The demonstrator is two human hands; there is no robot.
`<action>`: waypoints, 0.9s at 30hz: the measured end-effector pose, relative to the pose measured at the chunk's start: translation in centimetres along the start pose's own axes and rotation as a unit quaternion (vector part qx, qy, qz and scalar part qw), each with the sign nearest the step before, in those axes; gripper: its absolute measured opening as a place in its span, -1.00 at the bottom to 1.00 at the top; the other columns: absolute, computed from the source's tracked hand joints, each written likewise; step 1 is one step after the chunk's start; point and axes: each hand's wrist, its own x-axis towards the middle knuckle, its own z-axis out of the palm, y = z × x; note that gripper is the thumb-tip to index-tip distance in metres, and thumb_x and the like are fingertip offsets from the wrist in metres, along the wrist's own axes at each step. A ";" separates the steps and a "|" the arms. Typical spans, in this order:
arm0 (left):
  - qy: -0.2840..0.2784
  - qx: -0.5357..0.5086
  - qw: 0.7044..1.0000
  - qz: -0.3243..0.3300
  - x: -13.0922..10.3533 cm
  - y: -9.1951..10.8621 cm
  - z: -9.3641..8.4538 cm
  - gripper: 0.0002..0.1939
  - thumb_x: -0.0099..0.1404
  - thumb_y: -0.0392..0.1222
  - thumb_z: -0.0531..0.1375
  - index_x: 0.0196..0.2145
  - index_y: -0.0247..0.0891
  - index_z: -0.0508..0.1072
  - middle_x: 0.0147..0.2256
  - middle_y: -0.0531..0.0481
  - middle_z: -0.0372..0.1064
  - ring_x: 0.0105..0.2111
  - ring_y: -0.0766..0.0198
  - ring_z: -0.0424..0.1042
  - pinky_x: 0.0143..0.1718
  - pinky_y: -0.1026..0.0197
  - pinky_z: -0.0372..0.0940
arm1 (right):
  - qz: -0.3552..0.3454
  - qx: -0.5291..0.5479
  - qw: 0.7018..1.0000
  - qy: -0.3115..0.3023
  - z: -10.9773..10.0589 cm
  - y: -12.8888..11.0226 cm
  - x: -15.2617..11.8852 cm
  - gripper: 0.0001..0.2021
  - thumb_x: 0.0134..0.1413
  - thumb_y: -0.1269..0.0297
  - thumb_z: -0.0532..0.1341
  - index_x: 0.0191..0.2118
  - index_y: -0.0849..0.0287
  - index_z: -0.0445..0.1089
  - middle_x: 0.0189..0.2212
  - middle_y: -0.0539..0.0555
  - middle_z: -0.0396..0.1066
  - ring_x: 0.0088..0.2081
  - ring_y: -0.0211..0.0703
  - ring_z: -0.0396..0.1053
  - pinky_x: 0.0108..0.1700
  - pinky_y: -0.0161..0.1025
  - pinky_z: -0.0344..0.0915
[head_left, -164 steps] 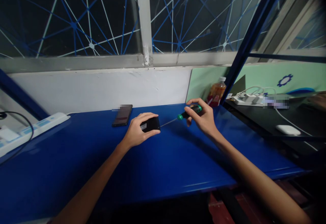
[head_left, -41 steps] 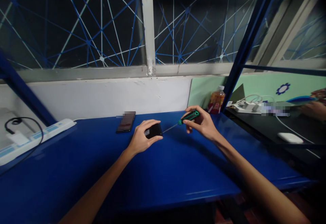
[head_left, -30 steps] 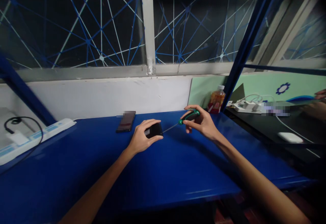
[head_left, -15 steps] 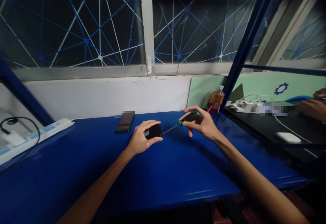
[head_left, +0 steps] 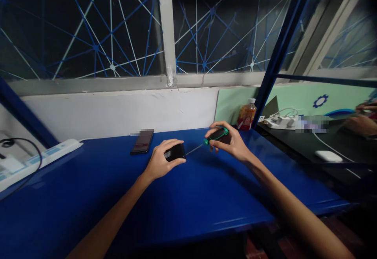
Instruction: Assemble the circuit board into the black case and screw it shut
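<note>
My left hand (head_left: 160,161) grips a small black box-shaped device (head_left: 176,153) between thumb and fingers, with a pale label on its near left part. In my right hand (head_left: 231,143) is a screwdriver (head_left: 218,134) with a green and black handle. Its thin metal shaft points left and down, and the tip meets the right end of the black device. Whether the tip sits in a screw is too small to tell. Behind my left hand a dark phone (head_left: 142,142) lies on the blue table (head_left: 182,200).
A white power strip (head_left: 55,155) with a black cable lies at the left. A drink bottle (head_left: 247,114) stands at the back right beside a blue metal post (head_left: 272,59). On the black neighbouring table are a white case (head_left: 328,156), cables and another person's hand (head_left: 361,124).
The whole view has shifted slightly. My right fingers have changed position around the screwdriver handle, now more wrapped about it. The black device stays in my left hand, the tip still against its end.
</note>
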 end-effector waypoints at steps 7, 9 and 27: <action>0.014 0.009 1.000 -0.001 0.0 0.0 -0.1 -0.53 0.10 -0.06 0.34 -0.02 -0.15 0.42 -0.03 -0.12 0.39 0.00 0.03 0.35 0.05 -0.06 0.25 | -0.009 -0.049 0.997 0.052 0.3 0.7 0.0 -0.59 -0.07 0.23 0.37 -0.11 0.11 0.24 -0.53 -0.08 0.34 -0.69 -0.32 0.30 -0.69 -0.32 0.24; 0.007 0.013 1.000 0.000 0.0 0.0 -0.1 -0.53 0.10 -0.05 0.34 -0.02 -0.14 0.42 -0.03 -0.11 0.39 0.00 0.04 0.35 0.04 -0.06 0.26 | -0.021 -0.054 0.997 0.055 0.4 0.7 0.0 -0.57 -0.05 0.22 0.35 -0.07 0.09 0.22 -0.50 -0.07 0.35 -0.66 -0.31 0.32 -0.65 -0.31 0.27; 0.016 -0.010 0.999 -0.030 0.2 0.4 -0.6 -0.51 0.08 -0.07 0.32 -0.01 -0.15 0.44 -0.02 -0.13 0.40 -0.01 0.00 0.36 0.00 -0.08 0.31 | -0.021 0.002 0.994 0.103 0.8 -0.2 0.0 -0.70 0.02 0.11 0.30 -0.24 0.14 0.22 -0.65 -0.09 0.34 -0.64 -0.18 0.41 -0.62 -0.24 0.35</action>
